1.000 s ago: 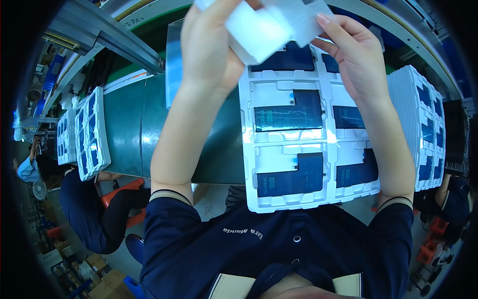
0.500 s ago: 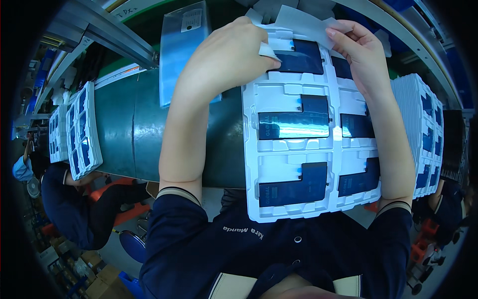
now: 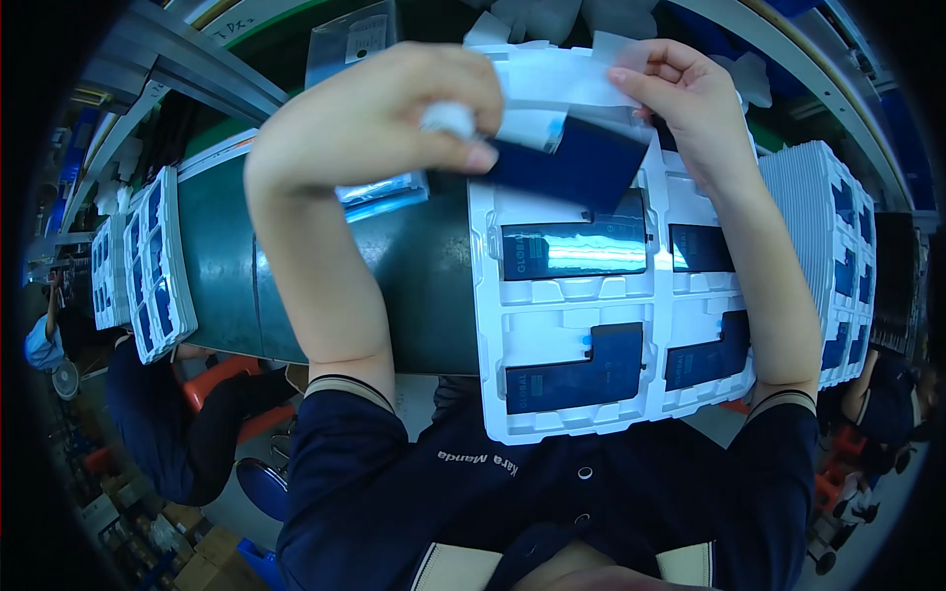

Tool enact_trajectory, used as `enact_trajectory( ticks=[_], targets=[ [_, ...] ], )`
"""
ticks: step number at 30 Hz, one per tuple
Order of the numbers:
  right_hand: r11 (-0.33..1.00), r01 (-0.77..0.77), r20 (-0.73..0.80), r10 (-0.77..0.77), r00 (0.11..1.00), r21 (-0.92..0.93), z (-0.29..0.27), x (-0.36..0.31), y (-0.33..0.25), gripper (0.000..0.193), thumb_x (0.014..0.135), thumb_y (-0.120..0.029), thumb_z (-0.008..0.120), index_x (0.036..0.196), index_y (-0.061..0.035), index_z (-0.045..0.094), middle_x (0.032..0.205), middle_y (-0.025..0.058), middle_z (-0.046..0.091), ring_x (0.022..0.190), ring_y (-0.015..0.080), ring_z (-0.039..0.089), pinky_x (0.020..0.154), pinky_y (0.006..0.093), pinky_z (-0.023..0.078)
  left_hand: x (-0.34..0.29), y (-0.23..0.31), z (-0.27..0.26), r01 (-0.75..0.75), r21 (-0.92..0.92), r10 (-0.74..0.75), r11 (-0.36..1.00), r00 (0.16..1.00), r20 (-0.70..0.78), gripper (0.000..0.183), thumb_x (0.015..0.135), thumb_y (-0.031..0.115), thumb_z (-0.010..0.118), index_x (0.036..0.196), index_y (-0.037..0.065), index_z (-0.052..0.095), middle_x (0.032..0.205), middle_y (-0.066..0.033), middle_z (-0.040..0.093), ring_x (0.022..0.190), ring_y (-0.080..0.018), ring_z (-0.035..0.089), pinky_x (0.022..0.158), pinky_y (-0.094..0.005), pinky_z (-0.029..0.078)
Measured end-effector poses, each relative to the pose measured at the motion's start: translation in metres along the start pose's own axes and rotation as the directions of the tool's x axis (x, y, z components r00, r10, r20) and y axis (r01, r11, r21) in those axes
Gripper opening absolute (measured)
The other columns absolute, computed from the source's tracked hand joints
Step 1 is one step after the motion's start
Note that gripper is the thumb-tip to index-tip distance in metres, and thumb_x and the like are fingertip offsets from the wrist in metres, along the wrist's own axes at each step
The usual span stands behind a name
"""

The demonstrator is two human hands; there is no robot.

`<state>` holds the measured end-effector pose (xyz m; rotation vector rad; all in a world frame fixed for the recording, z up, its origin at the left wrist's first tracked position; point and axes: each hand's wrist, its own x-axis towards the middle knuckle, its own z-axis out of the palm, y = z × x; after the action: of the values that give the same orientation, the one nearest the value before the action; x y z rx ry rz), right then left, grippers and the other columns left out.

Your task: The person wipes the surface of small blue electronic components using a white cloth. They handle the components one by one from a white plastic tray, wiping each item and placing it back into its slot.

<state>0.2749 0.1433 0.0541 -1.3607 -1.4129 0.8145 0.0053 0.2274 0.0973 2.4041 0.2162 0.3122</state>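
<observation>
My left hand (image 3: 394,118) is closed, thumb and fingers pinching the edge of a dark L-shaped battery (image 3: 572,167), held tilted above a white moulded tray (image 3: 562,426). A crumpled white wipe (image 3: 448,120) is tucked in the same hand; motion blurs it. At the tray's far side, my right hand (image 3: 690,103) pinches a thin translucent white sheet (image 3: 613,49) between thumb and fingers. Similar batteries lie in the tray's compartments, one at the front left (image 3: 576,372) and another at the front right (image 3: 708,357). My right forearm covers part of the right column.
A tall stack of loaded trays (image 3: 803,222) stands at the right, more trays (image 3: 158,266) at the left on the green table (image 3: 296,325). A clear package (image 3: 350,44) lies behind my left arm. Pale sheets (image 3: 537,18) lie beyond the tray. People sit on both sides.
My left hand has lifted the battery from the tray's far left compartment and moved left and toward me, turning it. My right hand has shifted slightly left with the sheet.
</observation>
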Motion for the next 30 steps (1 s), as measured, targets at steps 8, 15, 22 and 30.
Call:
enact_trajectory(
  ticks=[8, 15, 22, 30],
  targets=[
    [0.963, 0.1, 0.096, -0.078, 0.992, -0.252, 0.011, -0.003, 0.0, 0.023, 0.078, -0.012, 0.075, 0.096, -0.0009, 0.067, 0.077, 0.0025, 0.061, 0.065, 0.0079, 0.058, 0.063, 0.0212, 0.049, -0.008, 0.012, -0.007, 0.029, -0.192, 0.02, 0.981, 0.969, 0.246, 0.014, 0.074, 0.009, 0.071, 0.077, 0.001, 0.06, 0.112, -0.0168, 0.059, 0.085, -0.0235, 0.056, 0.077, -0.0348, 0.042],
    [0.939, 0.107, 0.095, -0.08, 0.992, -0.326, 0.007, -0.004, 0.004, 0.026, 0.076, -0.013, 0.076, 0.097, 0.0, 0.068, 0.076, 0.0042, 0.061, 0.066, 0.0098, 0.058, 0.062, 0.0226, 0.049, 0.009, 0.004, 0.006, 0.022, -0.087, 0.001, 0.996, 0.968, 0.252, 0.016, 0.078, 0.013, 0.071, 0.077, 0.001, 0.061, 0.129, -0.0249, 0.055, 0.098, -0.0281, 0.059, 0.086, -0.0392, 0.043],
    [0.778, 0.245, 0.164, -0.184, 0.969, -0.579, 0.014, -0.011, -0.016, 0.036, 0.078, -0.014, 0.075, 0.11, -0.0005, 0.064, 0.092, 0.0086, 0.065, 0.08, 0.013, 0.061, 0.072, 0.0249, 0.049, 0.009, -0.003, 0.007, 0.199, -0.241, -0.174, 0.95, 0.977, 0.121, 0.014, 0.081, 0.013, 0.07, 0.081, 0.002, 0.062, 0.11, -0.0127, 0.063, 0.093, -0.0179, 0.058, 0.082, -0.0319, 0.044],
    [0.832, 0.146, -0.139, -0.257, 0.956, -0.534, -0.007, -0.006, -0.024, 0.033, 0.08, -0.003, 0.063, 0.113, 0.002, 0.06, 0.106, 0.0188, 0.06, 0.089, 0.0287, 0.061, 0.08, 0.0321, 0.049, 0.022, -0.021, 0.025, 0.456, -0.136, -0.476, 0.879, 0.847, -0.238, 0.026, 0.081, 0.033, 0.072, 0.088, 0.008, 0.067, 0.071, 0.0007, 0.052, 0.078, -0.0124, 0.056, 0.071, -0.0255, 0.042]
  ],
)
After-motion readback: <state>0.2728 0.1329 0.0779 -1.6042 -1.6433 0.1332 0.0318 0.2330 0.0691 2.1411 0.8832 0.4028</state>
